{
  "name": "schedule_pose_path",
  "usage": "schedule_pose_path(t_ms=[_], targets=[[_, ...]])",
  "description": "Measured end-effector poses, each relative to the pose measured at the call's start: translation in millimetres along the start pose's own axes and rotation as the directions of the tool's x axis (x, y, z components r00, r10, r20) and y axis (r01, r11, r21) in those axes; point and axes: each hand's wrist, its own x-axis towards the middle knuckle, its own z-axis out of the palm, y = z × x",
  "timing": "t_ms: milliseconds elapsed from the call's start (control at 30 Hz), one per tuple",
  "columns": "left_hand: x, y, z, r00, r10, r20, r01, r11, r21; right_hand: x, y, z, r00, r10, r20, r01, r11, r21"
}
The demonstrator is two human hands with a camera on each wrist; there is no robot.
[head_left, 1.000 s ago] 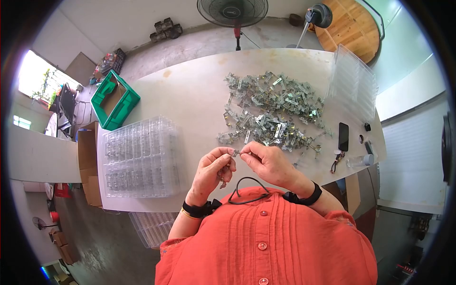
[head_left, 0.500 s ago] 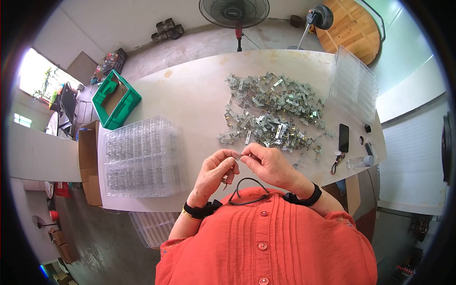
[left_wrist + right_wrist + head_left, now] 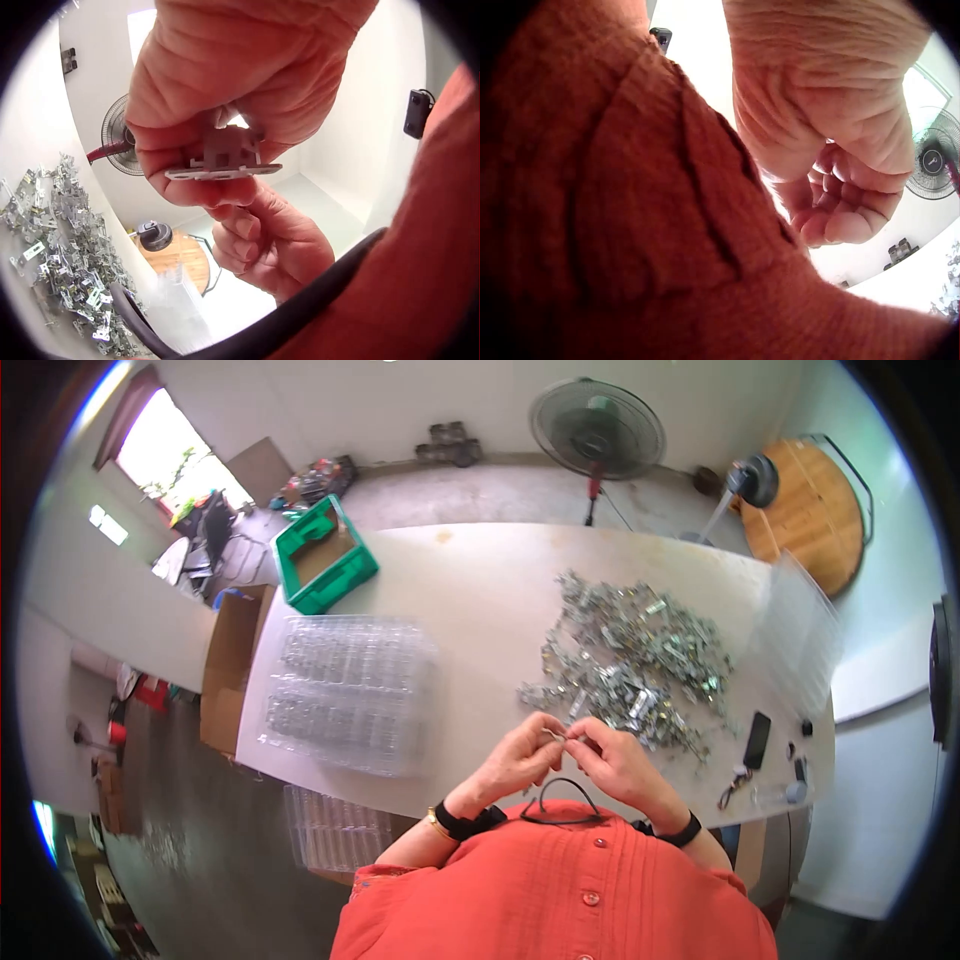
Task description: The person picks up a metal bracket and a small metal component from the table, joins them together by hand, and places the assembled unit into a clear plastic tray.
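Just above the table's near edge, the two hands meet fingertip to fingertip in the head view. Within the curled fingers of the left hand (image 3: pixel 525 755) sits a small metal bracket (image 3: pixel 223 172), its flat slotted plate facing out below the palm in the left wrist view. Thumb and forefinger of the right hand (image 3: pixel 612 762) pinch at a small metal part between the fingertips, mostly hidden by them. In the right wrist view the right fingers are curled in. A heap of loose metal brackets (image 3: pixel 640 660) lies on the table beyond the hands.
Left of the hands stands a stack of clear plastic trays (image 3: pixel 425 705) filled with parts; behind it is a green crate (image 3: pixel 340 588). More clear trays (image 3: pixel 795 625) stand at the right edge. A phone (image 3: pixel 758 740) and a bottle (image 3: pixel 795 794) lie near the right corner.
The head view has swung, so the table and everything on it appear lower and farther right. Both hands stay together at the fingertips; the small part between them shows less now.
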Motion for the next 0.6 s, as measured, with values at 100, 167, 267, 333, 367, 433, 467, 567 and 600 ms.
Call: schedule_pose_path(t_ms=[100,167,267,333,367,433,467,567,600], targets=[[0,-9,0,0.997,0.077,-0.021,-0.074,0.989,0.127,2,-1,0,1.0,-0.013,-0.014,0.012,0.996,-0.094],[-1,-6,1,0.995,0.097,-0.027,-0.088,0.969,0.23,3,-3,0,0.997,-0.077,-0.025,0.071,0.978,-0.195],[0,-11,2,0.989,0.147,0.0,-0.139,0.936,0.323,5,-3,0,0.992,-0.12,-0.026,0.112,0.974,-0.198],[0,-10,4,0.986,0.169,0.007,-0.162,0.934,0.32,7,0,1,0.99,-0.136,-0.032,0.129,0.976,-0.175],[-1,-10,5,0.987,0.156,0.024,-0.155,0.934,0.323,9,2,2,0.984,-0.16,-0.082,0.15,0.981,-0.123],[1,-10,7,0.983,0.181,0.005,-0.173,0.931,0.322,11,9,2,0.965,-0.198,-0.172,0.188,0.979,-0.074],[1,-10,4,0.983,0.182,0.0,-0.172,0.931,0.323,13,10,1,0.965,-0.201,-0.167,0.191,0.979,-0.073],[-2,5,-4,0.998,0.013,-0.06,-0.015,0.999,-0.033,12,11,0,0.977,-0.027,-0.209,0.06,0.987,0.151],[-1,4,-11,0.999,0.017,-0.048,-0.024,0.987,-0.157,13,6,0,0.976,-0.006,-0.215,0.039,0.988,0.147]])
